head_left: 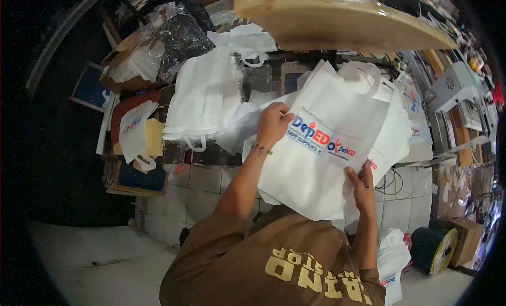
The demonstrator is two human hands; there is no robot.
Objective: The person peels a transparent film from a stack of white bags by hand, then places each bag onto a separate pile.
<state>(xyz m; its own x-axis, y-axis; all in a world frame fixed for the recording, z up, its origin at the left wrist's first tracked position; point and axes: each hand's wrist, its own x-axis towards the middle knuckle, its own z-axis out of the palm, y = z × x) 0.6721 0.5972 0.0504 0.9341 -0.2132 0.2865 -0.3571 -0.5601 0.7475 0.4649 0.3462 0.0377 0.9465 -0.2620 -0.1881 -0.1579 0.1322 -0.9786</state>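
Observation:
A white printed tote bag (pixel 321 185) with red and blue lettering is held up in front of my chest. My left hand (pixel 274 125) is closed on its left edge, beside the print, and a beaded bracelet circles the wrist. Lower on the opposite edge, my right hand (pixel 361 185) grips the bag, thumb on the front; its other fingers are partly hidden. Behind the held bag, more printed white bags (pixel 398 134) fan out to the right. A stack of plain white bags (pixel 197 95) lies on the table to the left.
A large curved tan panel (pixel 337 22) spans the top of the view. At left are a cardboard box (pixel 126 55) with plastic and another printed bag (pixel 138 128). A white machine (pixel 456 87) stands at right. A green spool (pixel 433 250) and a cable (pixel 391 183) are on the floor.

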